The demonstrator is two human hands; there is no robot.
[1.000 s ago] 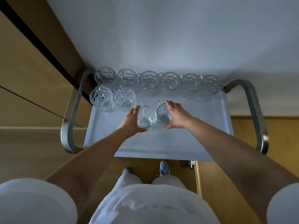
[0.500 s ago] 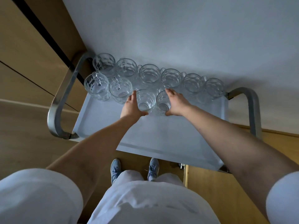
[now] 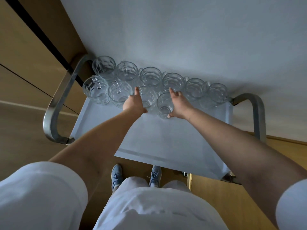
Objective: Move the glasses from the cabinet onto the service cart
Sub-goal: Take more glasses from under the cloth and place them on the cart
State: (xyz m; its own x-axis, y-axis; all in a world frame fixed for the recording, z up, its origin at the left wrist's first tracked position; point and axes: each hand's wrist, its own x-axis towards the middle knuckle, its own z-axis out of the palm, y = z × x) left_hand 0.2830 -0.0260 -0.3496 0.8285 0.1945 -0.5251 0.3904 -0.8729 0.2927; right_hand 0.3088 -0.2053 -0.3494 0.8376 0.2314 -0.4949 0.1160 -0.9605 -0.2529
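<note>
The service cart's pale tray [image 3: 166,143] lies in front of me. Several clear cut-glass mugs stand in a back row [image 3: 173,82] along its far edge. Two more mugs [image 3: 95,89] stand at the far left in a second row. My left hand [image 3: 133,103] grips a glass [image 3: 148,98] from its left side, close beside those mugs. My right hand [image 3: 179,103] grips another glass [image 3: 163,105] from its right side. The two held glasses stand side by side on the tray, just in front of the back row.
Curved metal handles rise at the cart's left end [image 3: 56,103] and right end [image 3: 256,113]. A plain wall [image 3: 182,39] stands right behind the cart, with wooden cabinet fronts [image 3: 25,55] to the left. My shoes [image 3: 116,175] stand under the tray's near edge.
Both hands have slid their two glasses away from me, up to the back row and into line with the two left mugs. The view has tilted.
</note>
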